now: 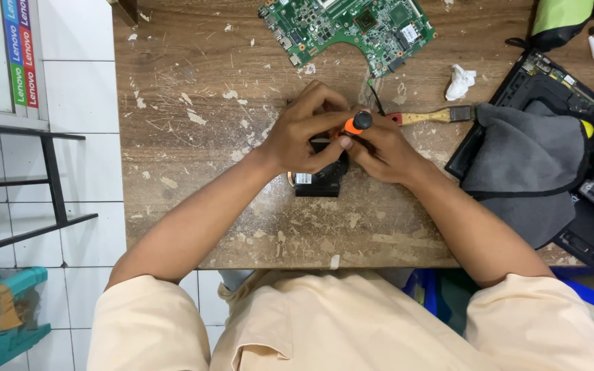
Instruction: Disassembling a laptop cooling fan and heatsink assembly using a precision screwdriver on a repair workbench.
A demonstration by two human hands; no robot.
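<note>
Two hands [342,137] on screwdriver [359,123] over fan [319,180]

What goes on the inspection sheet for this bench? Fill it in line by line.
Surface: worn wooden table, flecked with pale chips.
Job's things: small black fan unit under both hands; orange-and-black screwdriver upright over it.
Clutter: green circuit board, wooden-handled brush, crumpled white paper, grey cloth on an opened black laptop base.
Grippers: left hand steadies the fan unit; right hand grips the screwdriver.
Cables: thin black wire running toward the circuit board.
Surroundings: white tiled floor, black metal rack, teal crate.
</note>
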